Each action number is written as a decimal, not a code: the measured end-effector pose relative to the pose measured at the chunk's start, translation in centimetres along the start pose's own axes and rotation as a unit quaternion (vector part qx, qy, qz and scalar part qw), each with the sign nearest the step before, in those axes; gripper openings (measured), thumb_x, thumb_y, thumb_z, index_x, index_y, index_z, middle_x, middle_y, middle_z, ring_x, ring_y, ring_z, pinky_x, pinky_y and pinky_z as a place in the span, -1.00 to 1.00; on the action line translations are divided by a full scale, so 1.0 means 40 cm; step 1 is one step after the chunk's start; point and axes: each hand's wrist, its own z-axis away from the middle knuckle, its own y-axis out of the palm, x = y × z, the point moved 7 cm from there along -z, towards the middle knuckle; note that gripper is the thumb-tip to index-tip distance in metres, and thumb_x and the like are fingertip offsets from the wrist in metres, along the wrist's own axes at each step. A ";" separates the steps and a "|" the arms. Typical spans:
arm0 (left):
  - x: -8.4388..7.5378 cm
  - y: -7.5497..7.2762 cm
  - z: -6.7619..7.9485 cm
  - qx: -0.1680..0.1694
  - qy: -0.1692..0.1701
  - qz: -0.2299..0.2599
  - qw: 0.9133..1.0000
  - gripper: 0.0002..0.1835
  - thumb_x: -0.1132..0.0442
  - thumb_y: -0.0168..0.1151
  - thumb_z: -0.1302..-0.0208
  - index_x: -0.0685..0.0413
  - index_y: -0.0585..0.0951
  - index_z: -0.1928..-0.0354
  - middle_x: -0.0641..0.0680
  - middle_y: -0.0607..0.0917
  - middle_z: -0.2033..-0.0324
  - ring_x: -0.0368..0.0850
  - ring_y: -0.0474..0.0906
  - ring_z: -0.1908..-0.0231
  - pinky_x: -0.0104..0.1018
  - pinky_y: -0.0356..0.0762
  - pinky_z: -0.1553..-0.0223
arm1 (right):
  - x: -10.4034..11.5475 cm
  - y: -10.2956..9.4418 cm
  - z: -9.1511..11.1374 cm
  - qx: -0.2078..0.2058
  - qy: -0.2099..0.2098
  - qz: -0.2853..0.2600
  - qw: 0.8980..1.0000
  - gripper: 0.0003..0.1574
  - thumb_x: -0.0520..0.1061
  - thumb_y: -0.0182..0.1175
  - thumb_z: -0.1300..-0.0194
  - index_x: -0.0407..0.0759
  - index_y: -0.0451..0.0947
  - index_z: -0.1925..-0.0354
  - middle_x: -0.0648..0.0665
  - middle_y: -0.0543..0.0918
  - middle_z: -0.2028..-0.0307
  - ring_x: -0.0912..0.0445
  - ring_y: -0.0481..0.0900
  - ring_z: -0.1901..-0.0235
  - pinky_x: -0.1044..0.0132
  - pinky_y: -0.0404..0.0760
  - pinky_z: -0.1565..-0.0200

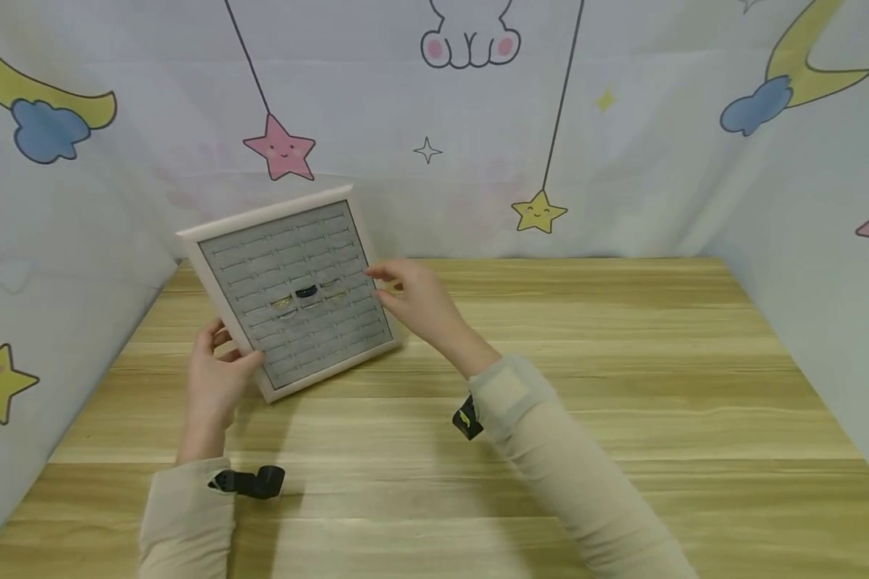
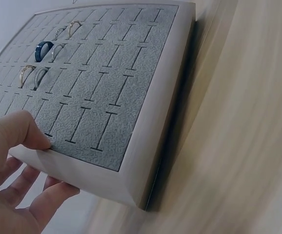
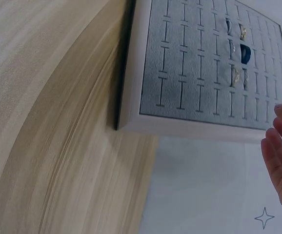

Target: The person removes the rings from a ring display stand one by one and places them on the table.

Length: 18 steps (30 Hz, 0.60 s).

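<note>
A ring display tray [image 1: 335, 371] with a pale frame and grey slotted padding stands tilted on the table. My left hand [image 1: 220, 376] grips its left edge, thumb over the front of the frame and fingers behind. Several rings sit in the middle slots, among them a dark blue ring [image 1: 306, 293] and a gold-coloured ring [image 1: 282, 302]; others look silver. By the right edge of the tray is my right hand [image 1: 422, 304], its fingers loosely bent and holding nothing. Whether those fingertips touch the frame, I cannot tell.
A wood-grain table [image 1: 586, 362] lies beneath the tray. White fabric [image 1: 405, 209] printed with stars, moons and clouds hangs behind the table and along both sides. Each sleeve cuff has a small black camera [image 1: 264, 482] on it.
</note>
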 end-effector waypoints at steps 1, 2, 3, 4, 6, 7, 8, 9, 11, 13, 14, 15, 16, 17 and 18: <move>-0.003 0.007 0.000 0.004 0.003 0.002 1.000 -0.15 0.41 0.14 -0.18 -0.07 0.03 -0.49 0.12 0.24 -0.34 -0.12 0.36 -0.10 -0.70 0.46 0.29 | 0.000 0.002 -0.001 0.002 0.001 0.002 1.000 -0.62 -0.29 0.16 -0.28 -0.25 0.55 -0.08 -0.17 0.64 -0.07 0.02 0.58 -0.07 0.24 0.57 -0.11; -0.006 0.014 0.001 0.009 0.005 0.002 1.000 -0.15 0.41 0.14 -0.18 -0.07 0.03 -0.49 0.11 0.24 -0.34 -0.12 0.35 -0.10 -0.70 0.46 0.28 | 0.001 0.004 -0.001 0.004 0.002 0.004 1.000 -0.63 -0.29 0.16 -0.29 -0.25 0.55 -0.08 -0.17 0.64 -0.06 0.02 0.58 -0.07 0.24 0.57 -0.11; -0.010 0.021 0.002 0.012 0.007 0.003 1.000 -0.15 0.42 0.15 -0.18 -0.07 0.04 -0.48 0.11 0.24 -0.33 -0.12 0.36 -0.10 -0.69 0.45 0.28 | 0.000 0.005 -0.001 0.006 0.004 0.008 1.000 -0.63 -0.29 0.16 -0.29 -0.24 0.55 -0.08 -0.16 0.64 -0.06 0.03 0.58 -0.07 0.26 0.57 -0.11; -0.013 0.027 0.004 0.016 0.010 0.004 1.000 -0.15 0.42 0.15 -0.18 -0.06 0.04 -0.48 0.11 0.24 -0.33 -0.12 0.36 -0.10 -0.69 0.45 0.28 | 0.000 0.007 -0.001 0.007 0.006 0.011 1.000 -0.63 -0.28 0.16 -0.29 -0.23 0.55 -0.08 -0.15 0.64 -0.06 0.03 0.58 -0.07 0.27 0.57 -0.11; -0.018 0.040 0.006 0.025 0.013 0.006 1.000 -0.15 0.43 0.16 -0.18 -0.06 0.04 -0.48 0.10 0.24 -0.33 -0.13 0.35 -0.08 -0.68 0.45 0.27 | -0.003 0.012 -0.001 0.010 0.011 0.016 1.000 -0.63 -0.27 0.16 -0.30 -0.21 0.55 -0.08 -0.14 0.63 -0.06 0.05 0.58 -0.07 0.28 0.57 -0.11; -0.020 0.047 0.007 0.029 0.015 0.006 0.999 -0.15 0.43 0.16 -0.19 -0.06 0.04 -0.48 0.10 0.24 -0.32 -0.13 0.36 -0.08 -0.68 0.45 0.27 | -0.005 0.014 -0.001 0.011 0.015 0.018 1.000 -0.63 -0.26 0.16 -0.30 -0.21 0.55 -0.08 -0.14 0.63 -0.06 0.05 0.58 -0.06 0.28 0.57 -0.11; -0.023 0.053 0.008 0.033 0.017 0.006 0.999 -0.15 0.43 0.16 -0.18 -0.05 0.05 -0.48 0.10 0.24 -0.32 -0.13 0.36 -0.09 -0.67 0.45 0.27 | -0.007 0.015 0.000 0.013 0.019 0.021 1.000 -0.63 -0.25 0.16 -0.31 -0.20 0.55 -0.08 -0.14 0.63 -0.06 0.06 0.58 -0.06 0.28 0.57 -0.11; -0.026 0.059 0.009 0.037 0.020 0.007 0.999 -0.15 0.44 0.16 -0.18 -0.05 0.05 -0.48 0.11 0.24 -0.32 -0.12 0.36 -0.09 -0.67 0.46 0.26 | -0.009 0.017 0.000 0.015 0.023 0.024 0.999 -0.63 -0.24 0.16 -0.31 -0.19 0.55 -0.09 -0.13 0.63 -0.06 0.07 0.58 -0.06 0.30 0.57 -0.11; -0.031 0.070 0.011 0.047 0.025 0.008 0.999 -0.15 0.44 0.16 -0.18 -0.03 0.05 -0.48 0.12 0.24 -0.32 -0.09 0.36 -0.12 -0.66 0.46 0.26 | -0.013 0.020 0.001 0.017 0.032 0.024 0.999 -0.64 -0.23 0.16 -0.32 -0.19 0.55 -0.09 -0.13 0.62 -0.07 0.06 0.57 -0.07 0.30 0.56 -0.12; -0.036 0.081 0.012 0.059 0.031 0.011 0.998 -0.15 0.45 0.15 -0.17 -0.01 0.03 -0.48 0.15 0.23 -0.33 -0.02 0.35 -0.17 -0.65 0.45 0.25 | -0.016 0.021 0.001 0.018 0.037 0.028 0.999 -0.64 -0.23 0.15 -0.32 -0.18 0.55 -0.09 -0.13 0.62 -0.07 0.06 0.57 -0.08 0.30 0.56 -0.13; -0.039 0.086 0.012 0.064 0.033 0.011 0.997 -0.14 0.44 0.15 -0.17 0.00 0.03 -0.48 0.16 0.23 -0.34 0.01 0.34 -0.19 -0.66 0.45 0.24 | -0.017 0.021 0.001 0.018 0.038 0.030 0.999 -0.64 -0.23 0.16 -0.32 -0.18 0.55 -0.09 -0.13 0.62 -0.07 0.06 0.57 -0.08 0.30 0.55 -0.14; -0.041 0.091 0.013 0.071 0.036 0.011 0.997 -0.14 0.44 0.15 -0.17 0.01 0.02 -0.49 0.17 0.22 -0.35 0.04 0.33 -0.21 -0.66 0.44 0.24 | -0.018 0.022 0.001 0.018 0.038 0.032 0.999 -0.64 -0.23 0.16 -0.32 -0.18 0.55 -0.08 -0.13 0.62 -0.07 0.06 0.57 -0.08 0.31 0.54 -0.15; -0.043 0.096 0.013 0.078 0.039 0.011 0.996 -0.14 0.43 0.15 -0.18 0.01 0.01 -0.49 0.17 0.21 -0.36 0.07 0.32 -0.23 -0.66 0.43 0.23 | -0.019 0.022 0.001 0.017 0.037 0.036 0.999 -0.64 -0.23 0.16 -0.31 -0.18 0.56 -0.08 -0.12 0.62 -0.07 0.06 0.57 -0.08 0.31 0.53 -0.16; -0.044 0.101 0.014 0.084 0.041 0.012 0.996 -0.14 0.43 0.15 -0.18 0.02 0.00 -0.49 0.18 0.21 -0.36 0.08 0.31 -0.24 -0.65 0.43 0.21 | -0.020 0.022 0.001 0.017 0.036 0.040 0.998 -0.65 -0.23 0.16 -0.31 -0.18 0.56 -0.07 -0.12 0.62 -0.06 0.06 0.57 -0.08 0.31 0.53 -0.16; -0.045 0.106 0.014 0.089 0.045 0.011 0.995 -0.14 0.43 0.15 -0.19 0.03 0.00 -0.49 0.19 0.20 -0.36 0.10 0.30 -0.25 -0.63 0.42 0.20 | -0.020 0.022 0.000 0.016 0.034 0.044 0.998 -0.66 -0.24 0.16 -0.31 -0.18 0.57 -0.06 -0.12 0.62 -0.06 0.06 0.56 -0.08 0.32 0.53 -0.16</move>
